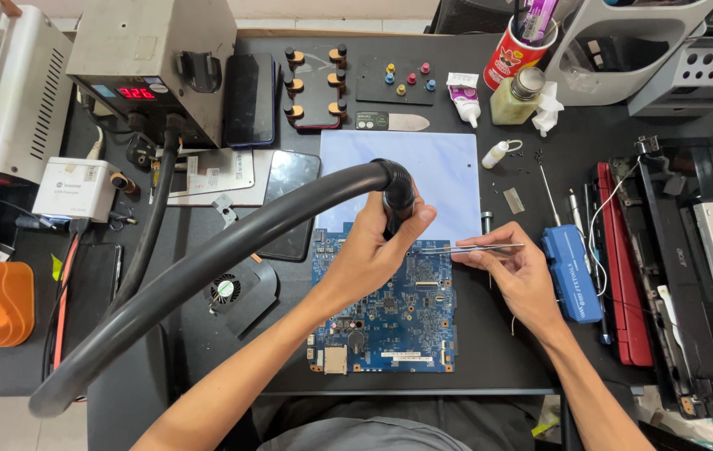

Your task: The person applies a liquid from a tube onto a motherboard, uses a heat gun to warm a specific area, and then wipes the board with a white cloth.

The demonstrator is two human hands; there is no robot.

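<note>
The left hand (373, 246) is wrapped around the black nozzle (398, 196) at the end of a thick black hose (206, 267), its fingers closed on it and the tip pointed down at the blue board (390, 309). The hose arcs back across the desk (498, 351) to the grey station (152, 58) with the red display. The right hand (515, 271) pinches metal tweezers (473, 247), fingers closed on them; their tips reach left to just beside the nozzle, over the board's upper edge.

The board lies flat on the desk in front of the person, half on a pale blue mat (440, 167). A small fan (227, 288) lies left of it, and a blue tool case (569, 271) to its right.

At the back, a red can (508, 54) holds a purple tool and other upright tools; what they are I cannot tell. Beside it stand a glass jar (519, 96) of yellowish liquid, a white tube (465, 96) and a small white bottle (497, 154). A black rack (316, 83) holds wooden-topped pegs. On the far right, an opened laptop shell (690, 250) lies with a red panel (624, 276) next to it.
</note>
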